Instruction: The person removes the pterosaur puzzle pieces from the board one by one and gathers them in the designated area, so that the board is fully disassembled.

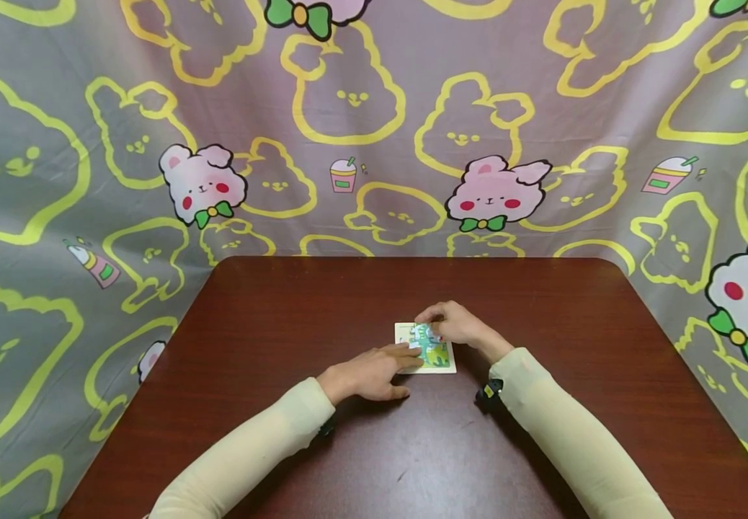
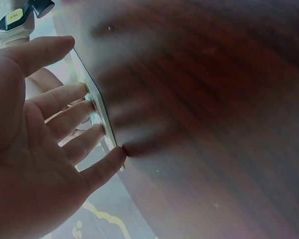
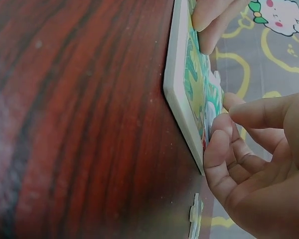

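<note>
Ideally, the outstretched left hand (image 1: 372, 373) steadies the white-edged rectangular board (image 1: 434, 355); the right hand (image 1: 460, 324), grasp unclear, works its far-right corner.

The right hand (image 3: 269, 194), fingers bent, touches a white-edged picture board (image 3: 175, 92); beyond its fingertips the left hand (image 3: 214, 22) touches it too. A thin knobbed piece (image 3: 195, 219) lies near the right hand on the wood-grain tabletop (image 3: 89, 119).

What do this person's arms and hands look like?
The left sleeve and right sleeve are long and pale cream. The left hand and right hand wear no gloves. A black device with a yellow label sits by the right sleeve; a dark object shows by the left.
</note>
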### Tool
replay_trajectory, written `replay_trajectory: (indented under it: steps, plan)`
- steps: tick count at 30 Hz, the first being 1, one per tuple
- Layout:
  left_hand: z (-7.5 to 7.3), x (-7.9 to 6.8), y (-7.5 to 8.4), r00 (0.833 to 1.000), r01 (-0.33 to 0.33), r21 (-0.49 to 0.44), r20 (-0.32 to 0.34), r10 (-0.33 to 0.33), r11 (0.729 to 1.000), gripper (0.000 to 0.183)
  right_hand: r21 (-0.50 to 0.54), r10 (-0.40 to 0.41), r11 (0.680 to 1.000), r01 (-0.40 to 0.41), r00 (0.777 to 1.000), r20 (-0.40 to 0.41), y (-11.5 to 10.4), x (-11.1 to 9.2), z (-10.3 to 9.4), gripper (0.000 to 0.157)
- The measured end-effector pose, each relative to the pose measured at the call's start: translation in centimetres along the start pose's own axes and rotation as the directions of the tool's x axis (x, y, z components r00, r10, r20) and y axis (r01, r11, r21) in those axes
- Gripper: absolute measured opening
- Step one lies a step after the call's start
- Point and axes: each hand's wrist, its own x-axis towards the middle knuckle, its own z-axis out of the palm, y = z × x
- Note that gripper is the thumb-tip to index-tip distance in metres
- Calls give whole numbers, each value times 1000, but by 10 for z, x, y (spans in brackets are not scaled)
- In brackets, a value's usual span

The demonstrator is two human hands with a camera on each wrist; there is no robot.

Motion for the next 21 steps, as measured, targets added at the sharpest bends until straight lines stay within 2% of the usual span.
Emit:
replay_trajectory:
  steps: [4, 11, 21]
  plan:
    - [0, 0, 0, 1000, -4, -2, -2, 4, 1000, 61, 20, -13, 1000, 13, 1000, 0, 1, 0, 0, 32]
    - [-1, 0, -1, 1000, -10, -7, 4, 10, 1000, 61, 101, 17, 995, -18, 1000, 11, -1, -3, 0, 31]
    - [-1, 0, -1, 1000, -9, -8, 5, 9, 1000, 60, 157, -8, 988, 7, 1000, 8, -1, -3, 0, 29]
